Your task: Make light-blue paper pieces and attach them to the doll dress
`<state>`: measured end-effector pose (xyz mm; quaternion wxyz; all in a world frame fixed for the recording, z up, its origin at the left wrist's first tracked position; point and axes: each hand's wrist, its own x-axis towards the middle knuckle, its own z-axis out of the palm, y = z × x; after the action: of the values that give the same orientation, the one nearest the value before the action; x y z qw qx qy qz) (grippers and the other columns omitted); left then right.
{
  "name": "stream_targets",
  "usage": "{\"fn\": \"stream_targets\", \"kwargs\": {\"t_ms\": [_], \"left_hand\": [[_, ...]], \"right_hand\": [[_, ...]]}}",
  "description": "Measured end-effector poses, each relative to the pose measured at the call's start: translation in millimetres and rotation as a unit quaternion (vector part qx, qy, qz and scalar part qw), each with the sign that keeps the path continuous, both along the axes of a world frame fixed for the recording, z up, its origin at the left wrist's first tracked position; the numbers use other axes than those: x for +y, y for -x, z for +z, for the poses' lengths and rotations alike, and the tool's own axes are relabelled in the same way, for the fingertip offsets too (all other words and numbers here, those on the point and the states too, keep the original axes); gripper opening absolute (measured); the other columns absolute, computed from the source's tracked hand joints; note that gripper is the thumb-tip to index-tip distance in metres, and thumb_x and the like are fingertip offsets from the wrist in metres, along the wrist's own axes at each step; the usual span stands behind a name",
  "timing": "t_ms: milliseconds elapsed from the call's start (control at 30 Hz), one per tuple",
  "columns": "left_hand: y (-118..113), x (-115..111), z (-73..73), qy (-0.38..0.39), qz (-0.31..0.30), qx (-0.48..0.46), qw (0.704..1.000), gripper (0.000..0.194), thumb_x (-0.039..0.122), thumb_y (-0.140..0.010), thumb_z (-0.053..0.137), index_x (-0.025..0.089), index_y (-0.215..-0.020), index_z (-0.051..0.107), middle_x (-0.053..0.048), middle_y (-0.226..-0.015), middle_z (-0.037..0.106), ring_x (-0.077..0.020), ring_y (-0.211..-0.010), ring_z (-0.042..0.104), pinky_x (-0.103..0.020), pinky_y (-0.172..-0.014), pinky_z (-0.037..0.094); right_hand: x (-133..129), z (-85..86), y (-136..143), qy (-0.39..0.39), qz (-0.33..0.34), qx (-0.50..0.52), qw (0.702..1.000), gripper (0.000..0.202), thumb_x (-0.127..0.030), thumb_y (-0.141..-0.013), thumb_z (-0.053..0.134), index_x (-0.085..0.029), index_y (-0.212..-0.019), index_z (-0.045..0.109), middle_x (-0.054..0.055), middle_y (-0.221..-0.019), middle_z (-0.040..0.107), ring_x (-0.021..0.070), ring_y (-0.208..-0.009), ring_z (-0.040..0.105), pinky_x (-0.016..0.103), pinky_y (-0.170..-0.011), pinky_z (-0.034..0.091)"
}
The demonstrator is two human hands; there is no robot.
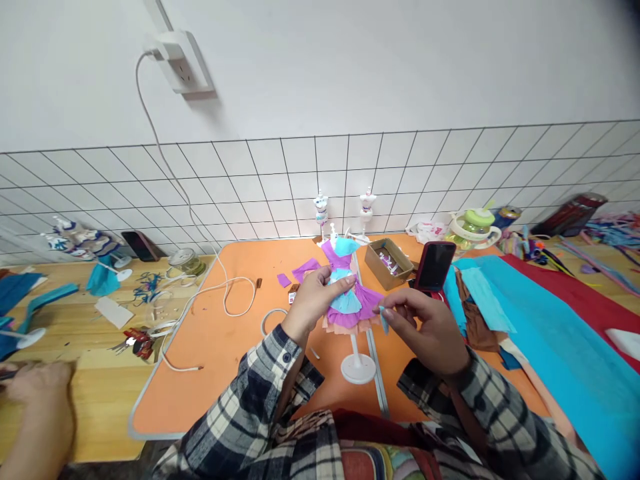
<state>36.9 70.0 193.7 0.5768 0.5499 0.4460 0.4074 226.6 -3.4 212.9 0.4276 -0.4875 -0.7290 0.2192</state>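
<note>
A small white mannequin (333,233) on a round white stand (358,368) wears a doll dress (369,300) of purple and light blue, with a pale peach frill under the hem. My left hand (315,295) grips the dress around its waist, thumb in front and fingers partly hidden behind. To the right of the skirt, my right hand (425,328) pinches a small light-blue piece (384,320), which looks like paper or thin fabric, between thumb and fingertips. This piece is close to the skirt's right edge; I cannot tell whether they touch.
Behind stand two bare mannequins (367,207), a cardboard box (387,265) and a propped phone (435,265). Purple scraps (283,280) and a white cable (227,300) lie left. Blue sheets (550,320) cover the right side. Another person's hand (40,387) rests at far left.
</note>
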Motion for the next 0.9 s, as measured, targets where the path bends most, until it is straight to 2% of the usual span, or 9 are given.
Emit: {"fn": "stream_targets", "kwargs": {"t_ms": [100,267,500,633,900], "left_hand": [[-3.5,-3.6,7.9,-0.044,0.023,0.056,0.997,0.032,0.043,-0.074,0.07,0.015,-0.086,0.061,-0.001,-0.074,0.062,-0.0138,-0.063,0.057,-0.023,-0.055,0.044],[-5.3,-8.2,14.7,-0.087,0.031,0.11,0.99,0.032,0.042,-0.075,0.069,0.016,-0.091,0.063,-0.003,-0.081,0.066,-0.0164,-0.069,0.06,-0.025,-0.058,0.045],[-4.9,-12.3,18.4,-0.115,0.033,0.146,0.982,0.032,0.041,-0.075,0.068,0.016,-0.095,0.064,-0.004,-0.086,0.068,-0.0174,-0.073,0.061,-0.026,-0.061,0.046],[-5.9,-14.9,21.5,-0.123,0.031,0.158,0.979,0.032,0.042,-0.076,0.068,0.017,-0.095,0.064,-0.004,-0.086,0.068,-0.0177,-0.073,0.061,-0.026,-0.061,0.046],[-5.5,-17.3,23.0,-0.113,0.036,0.155,0.981,0.031,0.041,-0.075,0.068,0.017,-0.094,0.064,-0.004,-0.086,0.069,-0.0179,-0.075,0.062,-0.026,-0.062,0.046]], "right_hand": [[9.8,6.3,0.2,0.019,-0.051,-0.08,0.995,0.014,-0.031,-0.083,0.06,-0.02,-0.077,0.066,-0.001,-0.06,0.058,0.0126,-0.053,0.048,0.025,-0.051,0.035],[14.3,10.1,1.8,0.018,-0.046,-0.115,0.992,0.015,-0.03,-0.085,0.058,-0.022,-0.086,0.07,-0.001,-0.076,0.068,0.0131,-0.062,0.056,0.025,-0.058,0.039],[13.4,14.6,5.6,-0.02,-0.062,-0.204,0.977,0.011,-0.027,-0.083,0.06,-0.023,-0.084,0.07,-0.002,-0.083,0.071,0.0154,-0.076,0.064,0.026,-0.066,0.042],[13.4,14.7,10.1,-0.037,-0.082,-0.256,0.962,0.011,-0.028,-0.083,0.059,-0.024,-0.084,0.069,-0.002,-0.082,0.071,0.0163,-0.076,0.065,0.026,-0.063,0.04],[14.6,11.8,12.0,-0.025,-0.101,-0.248,0.963,0.012,-0.031,-0.083,0.058,-0.024,-0.082,0.069,-0.002,-0.079,0.07,0.016,-0.072,0.063,0.026,-0.057,0.036]]}}
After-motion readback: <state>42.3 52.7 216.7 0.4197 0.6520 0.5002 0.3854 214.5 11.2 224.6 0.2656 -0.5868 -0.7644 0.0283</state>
